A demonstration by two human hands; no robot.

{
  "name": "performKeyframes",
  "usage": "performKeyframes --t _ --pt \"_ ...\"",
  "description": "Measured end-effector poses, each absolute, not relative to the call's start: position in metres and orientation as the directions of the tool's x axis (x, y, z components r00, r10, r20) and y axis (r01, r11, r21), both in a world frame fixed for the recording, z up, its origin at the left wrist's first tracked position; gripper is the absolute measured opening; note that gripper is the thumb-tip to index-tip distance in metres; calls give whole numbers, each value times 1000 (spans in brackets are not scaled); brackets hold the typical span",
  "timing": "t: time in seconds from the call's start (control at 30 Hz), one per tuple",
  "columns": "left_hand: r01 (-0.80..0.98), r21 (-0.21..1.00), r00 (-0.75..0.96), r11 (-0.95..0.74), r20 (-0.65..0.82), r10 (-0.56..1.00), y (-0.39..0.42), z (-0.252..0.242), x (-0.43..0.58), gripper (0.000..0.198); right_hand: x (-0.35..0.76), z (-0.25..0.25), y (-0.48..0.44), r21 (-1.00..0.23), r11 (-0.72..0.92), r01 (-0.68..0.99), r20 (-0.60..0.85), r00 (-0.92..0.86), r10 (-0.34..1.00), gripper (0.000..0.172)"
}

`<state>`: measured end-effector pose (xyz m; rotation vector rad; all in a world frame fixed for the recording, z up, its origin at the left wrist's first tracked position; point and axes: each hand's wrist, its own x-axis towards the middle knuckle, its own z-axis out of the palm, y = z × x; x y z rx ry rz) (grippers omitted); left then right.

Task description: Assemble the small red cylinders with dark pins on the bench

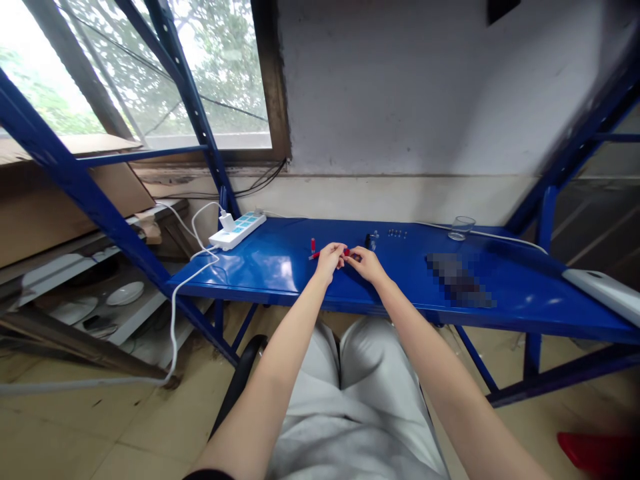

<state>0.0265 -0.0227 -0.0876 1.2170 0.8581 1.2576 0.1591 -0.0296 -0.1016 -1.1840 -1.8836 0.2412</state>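
My left hand [330, 259] is closed around a slim red pen-like tool [315, 255], whose tip pokes out to the left. Right beside it, my right hand [368, 263] has its fingers pinched together at a small red part [347, 252] between the two hands. Whether this part belongs to the same tool is hidden by the fingers. A short red cylinder [313, 245] stands upright just beyond my left hand. Behind my right hand are a small black object [369, 240] and some clear little pieces [375, 235], too small to name.
The blue table [270, 267] carries a white power strip [238, 230] with a plug and cable at left. Several tiny metal pieces [397, 233] lie in rows near the back. A clear glass [461, 228], a blurred-out dark item [457, 280] and a white device [607, 293] are at right.
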Motion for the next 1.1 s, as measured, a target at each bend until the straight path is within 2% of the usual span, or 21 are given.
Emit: performKeyframes --t 0.13,0.27,0.47,0.7,1.1 --pt "-222 966 86 -132 154 984 -22 -87 26 9 170 -103 -26 -572 263 777 510 85 856 17" --pt "-216 970 59 -111 127 990 -20 -87 25 8 185 -101 -25 -645 -33 763 391 367 844 16" --pt "-213 971 72 -110 127 989 -20 -88 24 7 190 -91 -23 -611 -233 757 224 448 866 19" --pt "-204 974 80 -99 117 990 -20 -89 24 8 188 -80 -15 -525 -281 803 136 406 904 24" --pt "-182 978 88 -102 120 989 -21 -88 23 8 185 -85 -18 -470 -271 840 168 386 907 24"
